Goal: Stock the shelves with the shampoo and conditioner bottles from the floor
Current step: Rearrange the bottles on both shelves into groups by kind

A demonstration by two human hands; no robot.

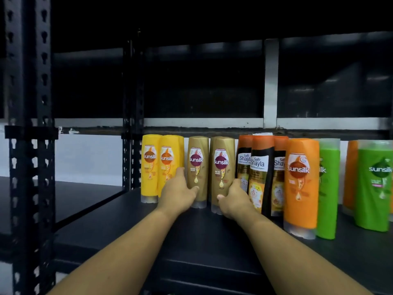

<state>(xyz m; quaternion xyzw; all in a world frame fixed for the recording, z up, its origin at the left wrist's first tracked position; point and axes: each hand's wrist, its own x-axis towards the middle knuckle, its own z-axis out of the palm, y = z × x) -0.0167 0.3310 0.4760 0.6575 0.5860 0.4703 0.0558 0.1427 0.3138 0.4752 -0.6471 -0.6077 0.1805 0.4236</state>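
- My left hand [179, 193] curls round the left gold Sunsilk bottle [198, 160].
- My right hand [232, 202] grips the right gold Sunsilk bottle [222, 154].
- Both stand upright on the black shelf [136, 216], yellow Sunsilk bottles [158, 162] just left of my grip.

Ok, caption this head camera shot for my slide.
Left hand grips one gold Sunsilk bottle, right hand the other, between yellow bottles and Safi Shayla bottles on the black shelf.
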